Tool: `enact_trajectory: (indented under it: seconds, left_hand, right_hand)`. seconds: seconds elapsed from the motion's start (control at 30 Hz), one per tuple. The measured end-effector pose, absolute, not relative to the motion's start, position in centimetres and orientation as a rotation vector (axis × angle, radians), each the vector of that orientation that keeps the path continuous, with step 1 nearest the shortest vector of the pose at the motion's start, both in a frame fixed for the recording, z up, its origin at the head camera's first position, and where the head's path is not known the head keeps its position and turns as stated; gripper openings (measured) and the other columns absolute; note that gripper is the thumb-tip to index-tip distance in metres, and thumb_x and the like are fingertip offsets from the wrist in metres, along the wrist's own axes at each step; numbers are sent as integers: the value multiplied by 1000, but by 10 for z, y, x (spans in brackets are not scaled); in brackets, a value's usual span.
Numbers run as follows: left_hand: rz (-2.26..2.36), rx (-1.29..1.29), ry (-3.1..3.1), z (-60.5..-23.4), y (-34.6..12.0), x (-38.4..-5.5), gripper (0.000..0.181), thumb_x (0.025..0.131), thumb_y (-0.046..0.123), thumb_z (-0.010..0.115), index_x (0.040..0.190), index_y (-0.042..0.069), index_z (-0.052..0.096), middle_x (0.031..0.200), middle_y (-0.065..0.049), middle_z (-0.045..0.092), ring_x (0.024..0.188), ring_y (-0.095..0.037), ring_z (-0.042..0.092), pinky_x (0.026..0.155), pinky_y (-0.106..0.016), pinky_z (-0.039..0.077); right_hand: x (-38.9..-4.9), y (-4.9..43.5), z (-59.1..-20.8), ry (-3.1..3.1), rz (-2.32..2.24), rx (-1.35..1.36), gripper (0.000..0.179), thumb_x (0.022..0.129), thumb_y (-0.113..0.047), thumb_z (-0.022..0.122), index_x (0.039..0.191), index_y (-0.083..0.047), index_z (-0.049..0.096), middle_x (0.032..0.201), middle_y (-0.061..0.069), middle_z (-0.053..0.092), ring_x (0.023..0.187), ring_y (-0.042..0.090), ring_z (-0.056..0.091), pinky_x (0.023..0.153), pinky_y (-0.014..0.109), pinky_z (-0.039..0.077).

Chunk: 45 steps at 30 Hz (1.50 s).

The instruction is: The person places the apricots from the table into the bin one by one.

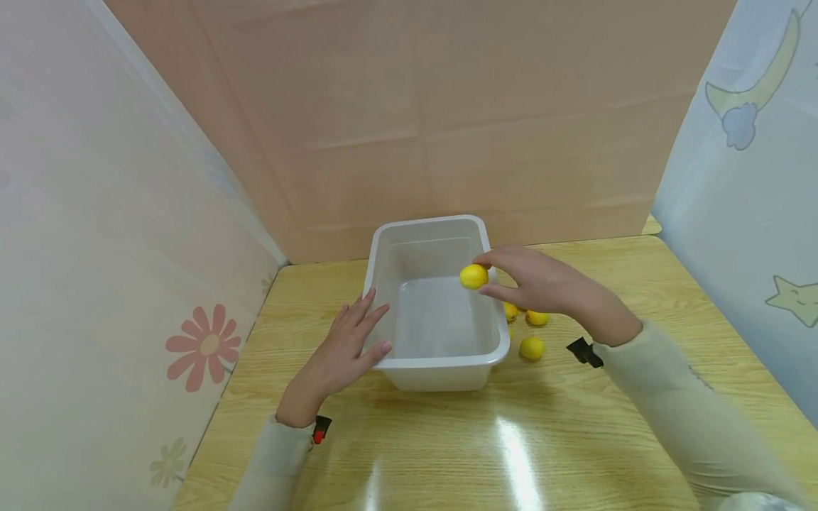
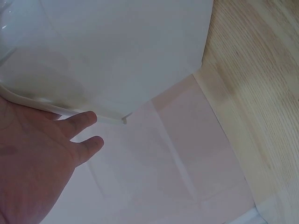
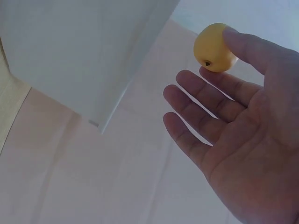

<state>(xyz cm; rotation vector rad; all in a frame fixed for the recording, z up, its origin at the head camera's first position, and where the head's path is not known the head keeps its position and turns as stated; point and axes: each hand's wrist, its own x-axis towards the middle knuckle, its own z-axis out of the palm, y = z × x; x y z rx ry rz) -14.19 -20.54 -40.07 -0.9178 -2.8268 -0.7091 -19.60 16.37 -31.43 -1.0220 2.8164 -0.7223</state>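
Note:
A lemon (image 1: 473,277), small and bright yellow, is pinched between the thumb and index finger of my right hand (image 1: 543,282), over the right side of a white plastic bin (image 1: 441,363). In the right wrist view the lemon (image 3: 212,49) shows a dark stem spot, and the other fingers of that hand (image 3: 238,126) stretch out beneath it. My left hand (image 1: 341,348) rests at the bin's left rim with its fingers spread. Seen from the left wrist, this hand (image 2: 37,154) lies along the bin's edge. Inside the bin, the visible floor is bare.
Several more lemons lie on the wooden table (image 1: 434,447) just right of the bin, including one nearer lemon (image 1: 532,348) and one farther back (image 1: 537,318). A pinkish backdrop (image 1: 422,128) stands behind the bin, with patterned panels at the left (image 1: 115,248) and right (image 1: 735,213).

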Motion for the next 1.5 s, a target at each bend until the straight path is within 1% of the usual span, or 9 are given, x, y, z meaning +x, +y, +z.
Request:
enact_trajectory:
  seconds: [0.17,0.23,0.3,0.57,0.73,0.87,1.07,1.33,1.5]
  left_hand:
    - [-715,-918,-2827,-401,-205,-143,65,105,47,49,158,12,37,170,-10,10,155,-35,13,123,-61,8]
    - [-720,-917,-2831,-402,-205,-143,65,105,47,49,158,12,36,170,-9,9,156,-35,12,123,-60,7]
    - [-727,-919,-2833,-402,-205,-143,65,105,46,50,158,12,36,170,-11,10,156,-35,12,123,-60,7]
    - [-727,-923,-2835,-400,-205,-143,65,105,45,50,158,11,36,170,-14,11,156,-34,10,123,-60,7]
    - [-719,-926,-2831,-400,-205,-143,65,105,46,50,158,11,35,169,-16,12,156,-35,11,122,-62,8]
    - [-720,-920,-2837,-400,-205,-143,65,105,46,50,158,12,35,170,-14,11,156,-35,11,123,-61,8]
    - [-718,-915,-2843,-400,-205,-143,65,105,46,50,158,12,35,170,-12,10,156,-34,10,123,-61,7]
    - [-716,-919,-2832,-402,-205,-144,65,105,46,50,158,12,36,170,-13,11,156,-33,10,122,-62,8]
    - [-734,-918,-2829,-404,-205,-144,65,105,47,49,159,13,35,170,-13,10,156,-31,9,123,-59,7]
  right_hand:
    - [-196,154,-317,2809,-732,-1086,43,97,-29,71,133,-7,62,128,6,64,121,28,57,103,49,47]
    - [-196,152,-319,2810,-733,-1109,43,96,-29,72,132,-7,62,127,5,64,120,26,57,103,47,47]
    - [-197,150,-320,2808,-737,-1126,43,96,-28,72,132,-6,63,126,5,65,120,27,57,103,46,47]
    - [-197,151,-322,2796,-720,-1120,50,98,-33,69,138,-6,59,137,9,60,127,28,54,106,49,46]
    - [-197,154,-321,2824,-713,-1092,48,98,-33,69,137,-8,60,137,9,59,127,30,55,106,50,46]
    - [-197,160,-319,2832,-723,-1030,47,100,-36,66,139,-11,59,140,8,58,129,31,53,106,53,45]
    - [-196,173,-315,2853,-741,-962,50,102,-43,59,142,-13,56,144,9,55,132,34,51,108,57,42]
    - [-200,197,-323,2918,-821,-898,49,100,-35,65,141,-9,57,142,9,56,132,33,50,108,57,41]
    - [-207,215,-338,2928,-837,-832,49,102,-34,62,140,-4,56,142,14,56,133,37,49,109,58,39]
